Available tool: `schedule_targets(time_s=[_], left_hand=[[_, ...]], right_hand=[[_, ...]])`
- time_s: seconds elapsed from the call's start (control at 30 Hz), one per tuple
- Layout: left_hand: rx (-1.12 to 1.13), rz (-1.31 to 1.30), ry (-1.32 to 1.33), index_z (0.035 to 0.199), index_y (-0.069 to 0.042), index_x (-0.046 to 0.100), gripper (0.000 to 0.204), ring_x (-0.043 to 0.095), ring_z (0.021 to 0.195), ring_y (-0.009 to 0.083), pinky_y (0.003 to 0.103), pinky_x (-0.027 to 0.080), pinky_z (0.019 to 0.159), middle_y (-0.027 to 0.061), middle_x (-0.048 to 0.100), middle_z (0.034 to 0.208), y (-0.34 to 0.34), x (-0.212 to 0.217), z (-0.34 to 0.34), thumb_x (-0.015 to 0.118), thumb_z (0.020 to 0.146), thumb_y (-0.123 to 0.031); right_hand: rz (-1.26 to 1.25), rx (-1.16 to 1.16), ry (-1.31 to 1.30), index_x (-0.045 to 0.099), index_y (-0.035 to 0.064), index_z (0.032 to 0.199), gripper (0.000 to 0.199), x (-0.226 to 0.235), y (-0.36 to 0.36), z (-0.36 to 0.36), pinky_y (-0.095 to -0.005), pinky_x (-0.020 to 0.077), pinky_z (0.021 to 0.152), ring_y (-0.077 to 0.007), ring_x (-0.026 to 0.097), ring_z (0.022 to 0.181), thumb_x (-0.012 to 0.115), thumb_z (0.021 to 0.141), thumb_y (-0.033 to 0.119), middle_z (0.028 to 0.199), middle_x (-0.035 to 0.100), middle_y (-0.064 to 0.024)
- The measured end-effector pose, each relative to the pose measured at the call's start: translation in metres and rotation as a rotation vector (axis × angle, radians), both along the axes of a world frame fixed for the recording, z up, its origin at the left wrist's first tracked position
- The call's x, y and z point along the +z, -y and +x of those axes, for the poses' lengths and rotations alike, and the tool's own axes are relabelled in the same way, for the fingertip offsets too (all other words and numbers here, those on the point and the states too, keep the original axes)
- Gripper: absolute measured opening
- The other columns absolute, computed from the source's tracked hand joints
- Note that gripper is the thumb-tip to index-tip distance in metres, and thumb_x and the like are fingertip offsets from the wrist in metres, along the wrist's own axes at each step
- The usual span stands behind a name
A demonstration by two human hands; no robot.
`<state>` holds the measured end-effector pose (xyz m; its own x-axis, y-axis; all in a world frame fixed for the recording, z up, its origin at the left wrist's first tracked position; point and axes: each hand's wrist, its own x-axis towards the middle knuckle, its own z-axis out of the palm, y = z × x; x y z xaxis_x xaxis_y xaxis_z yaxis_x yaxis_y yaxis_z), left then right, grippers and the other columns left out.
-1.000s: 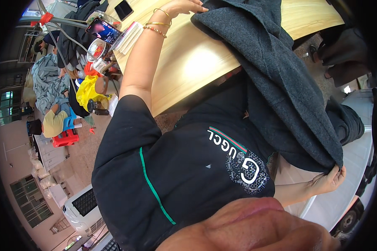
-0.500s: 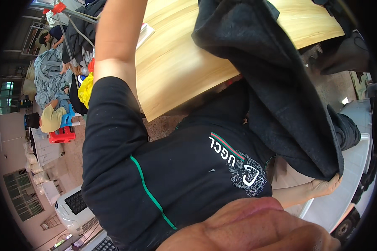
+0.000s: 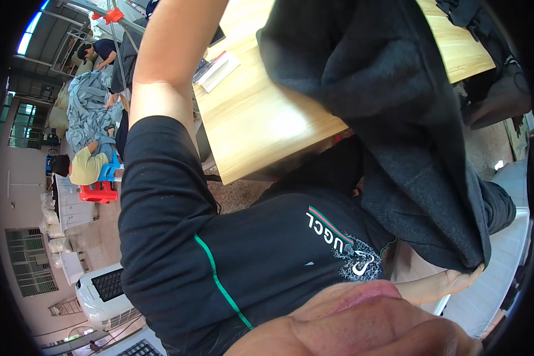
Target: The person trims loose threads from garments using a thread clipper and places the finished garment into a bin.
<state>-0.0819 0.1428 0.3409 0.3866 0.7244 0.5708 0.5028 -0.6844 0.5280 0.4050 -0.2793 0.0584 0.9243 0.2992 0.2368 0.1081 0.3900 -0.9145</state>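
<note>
My right hand (image 3: 464, 279) is closed on the lower edge of a large black garment (image 3: 421, 148) at the lower right, with the fingertips partly behind the cloth. The garment stretches up from there, across the wood-grain table (image 3: 249, 136), and passes out at the top edge. My left arm (image 3: 175, 59) reaches up along the left side of the table. Its hand lies beyond the top edge, so what it holds or touches is hidden.
A booklet or flat box (image 3: 219, 70) lies on the table's left part. Beside my right hand is a pale smooth surface (image 3: 486, 296). Far left, two people work by a heap of grey-blue cloth (image 3: 89, 107), near a red stool (image 3: 99, 192). A white machine (image 3: 104, 291) stands lower left.
The view has shifted, bringing more of the table's left part into sight. The garment's upper part spreads wider and has swung somewhat; my right hand still grips its edge.
</note>
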Motion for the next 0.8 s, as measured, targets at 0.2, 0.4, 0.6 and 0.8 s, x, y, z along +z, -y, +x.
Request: schedule_targets(time_s=[0.2, 0.4, 0.6, 0.8], left_hand=[[-0.405, -0.707, -0.169, 0.106, -0.003, 0.068, 0.028, 0.064, 0.073, 0.0149, 0.025, 0.051, 0.063, 0.006, 0.066, 0.081, 0.006, -0.078, 0.062, 0.069, 0.09, -0.027], [-0.422, -0.645, -0.315, 0.118, -0.005, 0.064, 0.04, 0.061, 0.101, 0.014, 0.029, 0.049, 0.084, 0.004, 0.067, 0.107, -0.001, -0.093, 0.07, 0.066, 0.092, -0.035], [-0.315, -0.602, -0.448, 0.114, -0.006, 0.067, 0.03, 0.06, 0.094, 0.009, 0.026, 0.048, 0.08, -0.0017, 0.067, 0.101, -0.01, -0.12, 0.039, 0.065, 0.094, -0.029], [-0.498, -0.095, -0.744, 0.109, -0.004, 0.068, 0.04, 0.061, 0.101, 0.0301, 0.037, 0.049, 0.091, 0.0148, 0.065, 0.107, 0.063, -0.149, 0.044, 0.079, 0.075, -0.021]], right_hand=[[0.054, 0.012, -0.121, 0.063, -0.0122, 0.107, 0.029, -0.017, 0.008, 0.014, -0.0389, 0.0471, 0.096, -0.0305, 0.062, 0.102, 0.058, 0.092, 0.012, 0.11, 0.065, -0.0229], [0.132, 0.001, -0.227, 0.062, -0.0142, 0.108, 0.029, -0.028, 0.034, 0.035, -0.0394, 0.0464, 0.099, -0.0305, 0.062, 0.106, 0.057, 0.093, 0.009, 0.113, 0.065, -0.0235], [0.157, -0.039, -0.27, 0.061, -0.0139, 0.112, 0.03, -0.041, 0.052, 0.05, -0.0409, 0.0425, 0.105, -0.031, 0.059, 0.112, 0.055, 0.094, 0.009, 0.12, 0.063, -0.0224], [0.156, -0.106, -0.289, 0.057, -0.0176, 0.115, 0.033, -0.03, 0.043, 0.036, -0.0422, 0.0414, 0.106, -0.0319, 0.058, 0.115, 0.051, 0.095, 0.007, 0.122, 0.062, -0.0238]])
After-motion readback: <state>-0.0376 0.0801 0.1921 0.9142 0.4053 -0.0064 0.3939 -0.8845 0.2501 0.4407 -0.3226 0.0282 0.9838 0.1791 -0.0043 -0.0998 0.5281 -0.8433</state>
